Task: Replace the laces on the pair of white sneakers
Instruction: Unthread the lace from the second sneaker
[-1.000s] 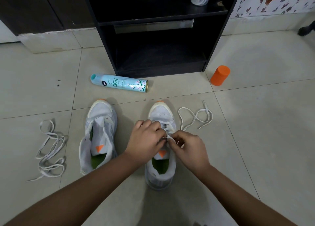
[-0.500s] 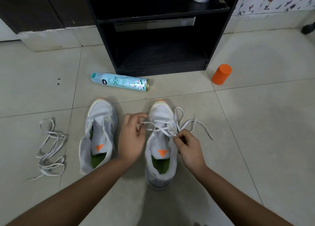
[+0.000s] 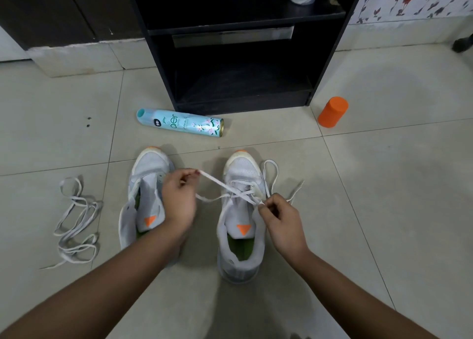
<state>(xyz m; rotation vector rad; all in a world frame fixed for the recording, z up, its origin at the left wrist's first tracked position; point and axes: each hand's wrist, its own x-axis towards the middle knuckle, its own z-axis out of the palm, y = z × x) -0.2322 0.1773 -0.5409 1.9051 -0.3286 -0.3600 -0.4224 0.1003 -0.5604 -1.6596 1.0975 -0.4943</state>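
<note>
Tiled floor point(image 3: 384, 210); sneaker point(image 3: 243, 167) lengthwise, toe toward cabinet point(image 3: 243, 100), lace point(image 3: 220, 181) pinched in left hand point(image 3: 179, 200) and right hand point(image 3: 281, 223).

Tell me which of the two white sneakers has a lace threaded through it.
The right sneaker: a white lace crosses its eyelets, pinched by the left hand and right hand. The left sneaker is laceless.

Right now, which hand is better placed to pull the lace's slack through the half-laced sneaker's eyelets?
Left, probably. The left hand pinches the flat white lace stretched straight from the white mesh sneaker; the right hand pinches it at the eyelets, anchoring it.
</note>
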